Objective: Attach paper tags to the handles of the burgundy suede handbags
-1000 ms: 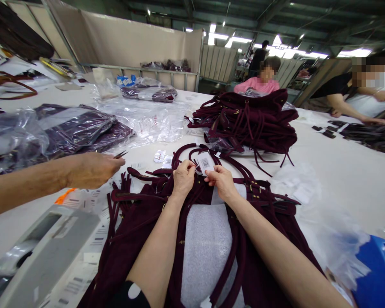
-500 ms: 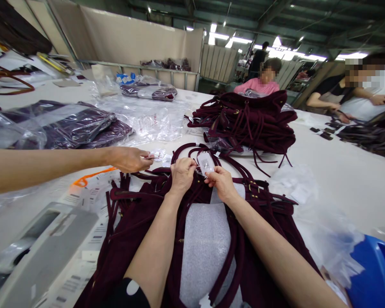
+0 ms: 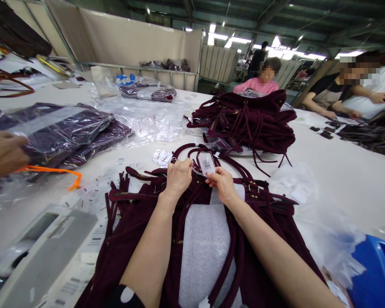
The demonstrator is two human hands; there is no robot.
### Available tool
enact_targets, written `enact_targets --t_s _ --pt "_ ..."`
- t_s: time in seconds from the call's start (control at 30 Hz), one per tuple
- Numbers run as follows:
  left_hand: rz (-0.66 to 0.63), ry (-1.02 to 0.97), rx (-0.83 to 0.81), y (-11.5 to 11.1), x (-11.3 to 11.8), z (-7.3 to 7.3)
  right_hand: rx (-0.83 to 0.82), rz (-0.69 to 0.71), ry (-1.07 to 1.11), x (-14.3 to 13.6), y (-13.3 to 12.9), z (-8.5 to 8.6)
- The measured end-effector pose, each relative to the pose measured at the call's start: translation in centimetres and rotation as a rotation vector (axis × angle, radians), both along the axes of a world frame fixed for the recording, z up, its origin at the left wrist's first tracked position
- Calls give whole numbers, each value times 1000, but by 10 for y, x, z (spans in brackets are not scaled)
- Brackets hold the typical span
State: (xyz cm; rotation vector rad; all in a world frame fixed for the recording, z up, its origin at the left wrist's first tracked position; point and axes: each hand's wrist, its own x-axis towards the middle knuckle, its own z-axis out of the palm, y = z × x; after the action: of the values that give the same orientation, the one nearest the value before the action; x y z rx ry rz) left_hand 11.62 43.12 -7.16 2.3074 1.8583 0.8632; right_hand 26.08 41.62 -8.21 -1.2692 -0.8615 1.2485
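A maroon handbag (image 3: pixel 137 239) lies flat before me, with a strip of pale foam wrap (image 3: pixel 203 244) down its middle. Between the thumb and fingers of my right hand (image 3: pixel 223 183) is a white barcode hang tag (image 3: pixel 206 163), held up near the bag's top edge. My left hand (image 3: pixel 179 176) is closed in a pinch just left of the tag, above the handles (image 3: pixel 186 147). Whatever it grips, perhaps a thin string, is too small to make out.
Stacked maroon bags (image 3: pixel 244 122) stand ahead, and plastic-wrapped bags (image 3: pixel 60 124) lie left. A co-worker's hand (image 3: pixel 6 154) is by an orange strap (image 3: pixel 73 177). A grey dispenser-like device (image 3: pixel 51 256), barcode labels (image 3: pixel 94 231), small white tags (image 3: pixel 162 157) and a blue container (image 3: pixel 374 269) surround the bag.
The co-worker's hand has pulled away to the left from the small tags. My left hand has shifted slightly left. At the far right, a person's hands have moved; my right hand still holds the tag.
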Motion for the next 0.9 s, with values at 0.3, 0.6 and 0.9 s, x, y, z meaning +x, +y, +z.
enact_targets --t_s 0.3,0.6,0.9 --pt "17 -280 22 6 -12 -4 -11 -27 -20 4 2 -5" --pt "61 -48 -110 6 -20 -7 -60 -118 -90 10 4 -13" --pt "126 -101 -391 10 -24 -8 -170 -93 -234 20 1 -4"
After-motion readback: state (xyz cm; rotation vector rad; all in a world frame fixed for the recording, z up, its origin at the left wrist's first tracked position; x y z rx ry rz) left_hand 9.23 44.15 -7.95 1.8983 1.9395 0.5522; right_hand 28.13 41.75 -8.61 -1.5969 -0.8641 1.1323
